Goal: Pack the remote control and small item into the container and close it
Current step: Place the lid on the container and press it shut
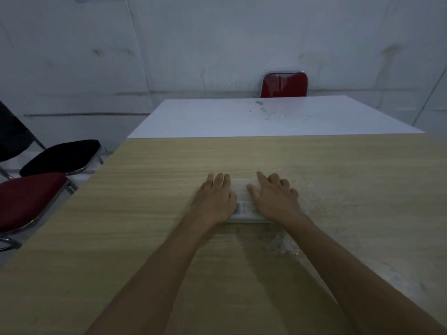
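A clear plastic container [243,189] with its lid on lies flat on the wooden table [145,201]. Through the lid, between my hands, I see the white remote control [244,209] with its rows of buttons. My left hand [215,199] rests palm down on the left half of the lid, fingers together and pointing away from me. My right hand [274,198] lies flat on the right half, thumb spread toward the middle. Both hands cover most of the container. The small item is hidden from view.
A white table [266,117] adjoins the far edge of the wooden one, with a red chair [284,84] behind it. At the left stand a black chair [60,155] and a red chair [29,199]. A whitish smear [285,245] marks the wood near my right forearm.
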